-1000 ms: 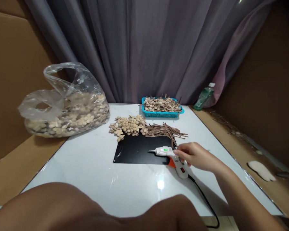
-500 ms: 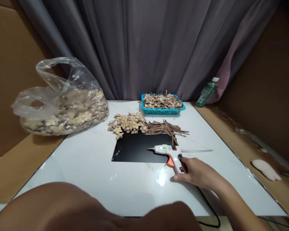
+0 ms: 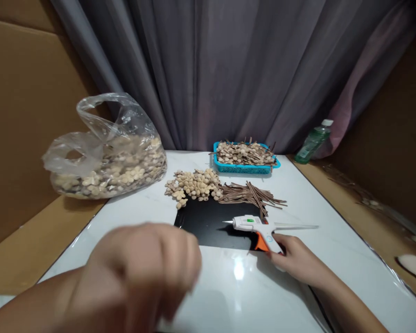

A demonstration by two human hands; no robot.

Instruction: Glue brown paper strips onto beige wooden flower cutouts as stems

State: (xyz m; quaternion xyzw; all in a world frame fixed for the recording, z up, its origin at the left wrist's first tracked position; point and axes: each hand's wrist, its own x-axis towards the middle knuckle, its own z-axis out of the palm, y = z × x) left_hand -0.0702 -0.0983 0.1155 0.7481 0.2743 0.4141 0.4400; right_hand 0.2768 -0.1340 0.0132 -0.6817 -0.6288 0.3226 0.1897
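Note:
A white hot glue gun (image 3: 252, 225) with an orange trigger is gripped by its handle in my right hand (image 3: 294, 256). It tilts slightly over the black mat (image 3: 208, 226), nozzle pointing left. A clear glue stick (image 3: 296, 226) juts from its back end. Large and blurred, my left hand (image 3: 142, 268) hangs in the near foreground with bent fingers; its fingertips are hidden. Pale flower-shaped pieces (image 3: 196, 182) are heaped at the mat's far left edge. Beside them lies a bundle of thin brown sticks (image 3: 246, 194).
A clear plastic bag (image 3: 114, 157) full of pale pieces stands at the left. Toward the back is a blue tray (image 3: 244, 169) heaped with pieces and sticks. A green bottle (image 3: 314, 142) leans at the back right. The glue gun's cord (image 3: 321, 305) trails off the near side.
My left hand has come up into the foreground from the lower left. The glue gun has been lifted and tilted in my right hand. The whole view has shifted slightly.

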